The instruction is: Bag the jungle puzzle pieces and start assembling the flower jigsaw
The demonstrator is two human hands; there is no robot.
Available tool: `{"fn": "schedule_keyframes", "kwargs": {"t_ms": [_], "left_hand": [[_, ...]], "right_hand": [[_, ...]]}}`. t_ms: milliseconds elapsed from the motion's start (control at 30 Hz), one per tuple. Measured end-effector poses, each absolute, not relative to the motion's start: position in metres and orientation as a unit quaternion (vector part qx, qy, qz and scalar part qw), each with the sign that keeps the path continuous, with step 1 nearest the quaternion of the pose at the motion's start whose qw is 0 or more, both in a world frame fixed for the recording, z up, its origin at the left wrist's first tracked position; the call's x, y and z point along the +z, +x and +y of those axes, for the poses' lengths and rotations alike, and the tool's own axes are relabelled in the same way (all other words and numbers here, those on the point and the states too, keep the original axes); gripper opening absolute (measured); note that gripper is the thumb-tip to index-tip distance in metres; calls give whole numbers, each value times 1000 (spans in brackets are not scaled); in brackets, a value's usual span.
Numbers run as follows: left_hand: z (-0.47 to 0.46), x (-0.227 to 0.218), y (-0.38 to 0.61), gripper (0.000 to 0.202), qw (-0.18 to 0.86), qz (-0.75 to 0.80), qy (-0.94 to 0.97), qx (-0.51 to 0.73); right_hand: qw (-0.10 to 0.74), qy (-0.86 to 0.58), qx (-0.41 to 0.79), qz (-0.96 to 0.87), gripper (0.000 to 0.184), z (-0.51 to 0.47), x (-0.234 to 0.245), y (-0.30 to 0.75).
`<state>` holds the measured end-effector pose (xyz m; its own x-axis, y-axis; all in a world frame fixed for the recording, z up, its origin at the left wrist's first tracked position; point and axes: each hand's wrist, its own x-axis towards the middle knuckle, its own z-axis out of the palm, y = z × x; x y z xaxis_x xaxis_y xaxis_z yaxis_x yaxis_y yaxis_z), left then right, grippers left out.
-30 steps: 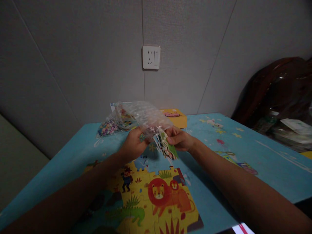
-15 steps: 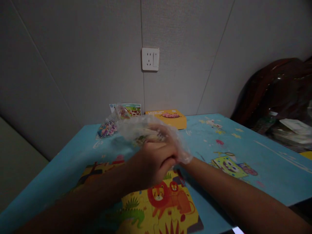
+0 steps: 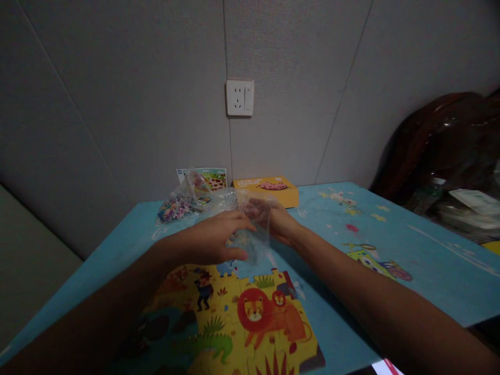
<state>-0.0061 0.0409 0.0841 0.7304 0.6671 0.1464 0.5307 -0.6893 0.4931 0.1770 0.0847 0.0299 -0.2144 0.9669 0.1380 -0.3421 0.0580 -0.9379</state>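
A clear plastic bag (image 3: 255, 250) hangs crumpled above the far edge of a partly assembled jigsaw puzzle (image 3: 219, 333) with a lion, a crocodile and a figure on yellow ground. My left hand (image 3: 213, 237) is in front of the bag, thumb and fingers apart, holding nothing visible. My right hand (image 3: 275, 216) is at the bag's right side, its bent fingers seen through the plastic, and the bag hangs from them. The exact grip is partly hidden by the film.
At the back stand an orange box (image 3: 283, 195), a picture card (image 3: 214, 178) and another clear bag with colourful pieces (image 3: 175, 208). A blue cartoon cloth (image 3: 332, 229) covers the table. A wall socket (image 3: 239, 98) is above; a dark wooden chair (image 3: 425, 130) stands right.
My left hand has let go of the bag around my right wrist and opened. My right hand has drawn back, leaving its wrist outside the bag. More of the puzzle shows.
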Motion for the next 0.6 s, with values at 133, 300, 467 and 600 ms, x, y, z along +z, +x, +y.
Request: {"fn": "schedule_keyframes", "kwargs": {"t_ms": [133, 300, 467, 600], "left_hand": [[55, 43, -32, 70, 150, 383, 909, 75], [62, -2, -55, 42, 63, 472, 850, 225], [50, 12, -81, 28, 82, 430, 863, 254], [35, 33, -92, 34, 168, 422, 887, 81]], "right_hand": [[616, -457, 403, -500, 14, 88, 31, 193], [602, -347, 100, -712, 31, 43, 36, 178], [214, -221, 109, -945, 20, 2, 25, 142], [154, -351, 67, -921, 55, 9, 18, 138]]}}
